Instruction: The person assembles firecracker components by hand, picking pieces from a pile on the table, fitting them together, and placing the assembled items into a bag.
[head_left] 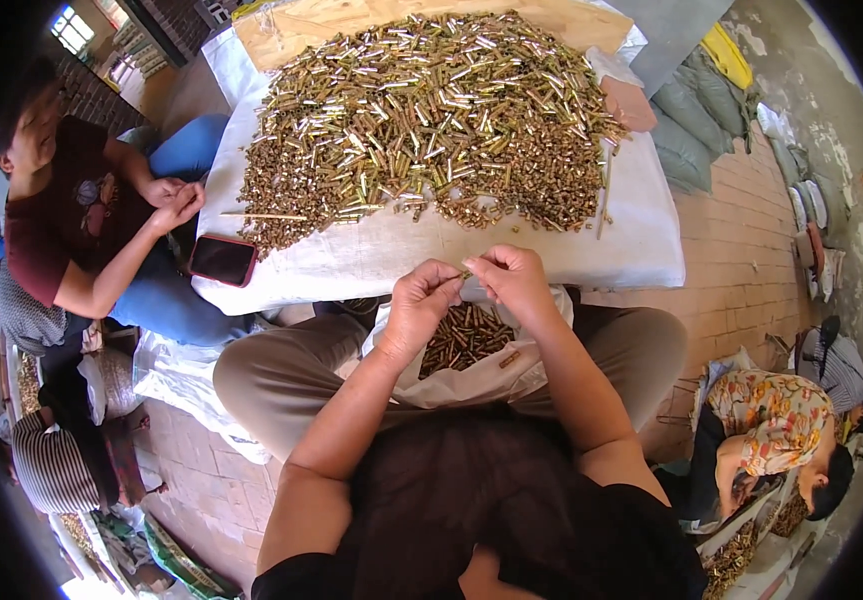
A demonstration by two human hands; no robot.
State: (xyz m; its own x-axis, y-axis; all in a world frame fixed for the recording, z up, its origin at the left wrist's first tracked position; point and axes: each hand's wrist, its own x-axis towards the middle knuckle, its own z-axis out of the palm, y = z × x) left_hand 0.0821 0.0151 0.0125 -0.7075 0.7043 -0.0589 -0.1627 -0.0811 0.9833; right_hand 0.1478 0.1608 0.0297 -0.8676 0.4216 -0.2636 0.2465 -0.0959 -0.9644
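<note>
Brick floor | one table (641, 250) | left hand (419, 300), right hand (516, 283) pinch one brass piece (466, 274)

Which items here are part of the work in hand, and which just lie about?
In use: left hand, right hand, small brass piece pinched between them, bag of brass pieces in lap, brass heap.
Idle: phone, thin stick, wooden board.

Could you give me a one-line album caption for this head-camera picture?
Both hands, left and right, pinch a small brass piece over a lap bag, beside a heaped table.
</note>
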